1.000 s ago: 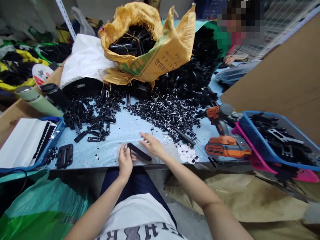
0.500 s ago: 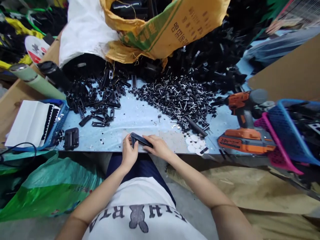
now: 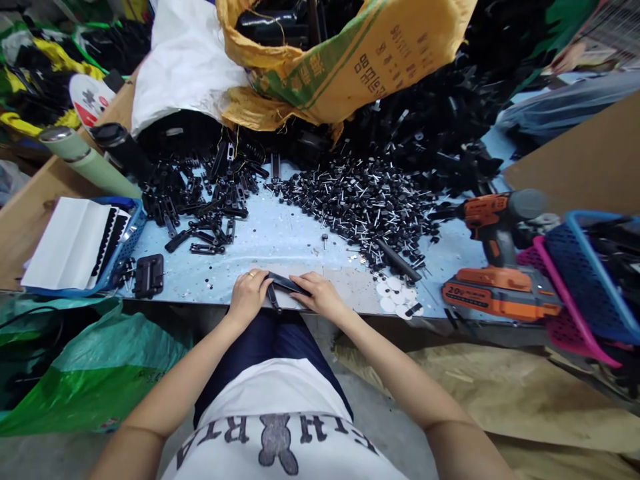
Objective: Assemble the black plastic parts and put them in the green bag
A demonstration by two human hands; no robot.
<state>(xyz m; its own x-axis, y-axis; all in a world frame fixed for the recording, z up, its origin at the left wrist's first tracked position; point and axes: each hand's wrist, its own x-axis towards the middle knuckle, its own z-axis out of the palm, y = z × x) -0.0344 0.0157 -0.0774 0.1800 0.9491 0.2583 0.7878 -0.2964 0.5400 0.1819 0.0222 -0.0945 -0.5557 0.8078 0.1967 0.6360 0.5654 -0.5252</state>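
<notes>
At the front edge of the table, my left hand [image 3: 249, 297] and my right hand [image 3: 321, 295] hold a long black bar-shaped part [image 3: 286, 283] between them. The left fingers pinch its left end, and a ring shows on that hand. My right fingers and thumb close on the other end. From near the left end a shorter black arm [image 3: 273, 297] hangs down at an angle toward my lap. A grey-beige patch of board [image 3: 345, 283] lies just right of my right hand. My fingertips partly hide both ends of the bar.
Black-headed pins [image 3: 360, 200] are heaped beyond my hands, with black hinged pieces [image 3: 215, 200] to their left. An orange cordless drill [image 3: 493, 280] stands right, near white discs [image 3: 395, 293] and a blue basket [image 3: 595, 267]. A yellow sack [image 3: 370, 60] lies at the back.
My left hand has turned over the bar's left end, knuckles now up. The short arm, earlier beside the left thumb, now points down toward my lap. The view has shifted slightly.
</notes>
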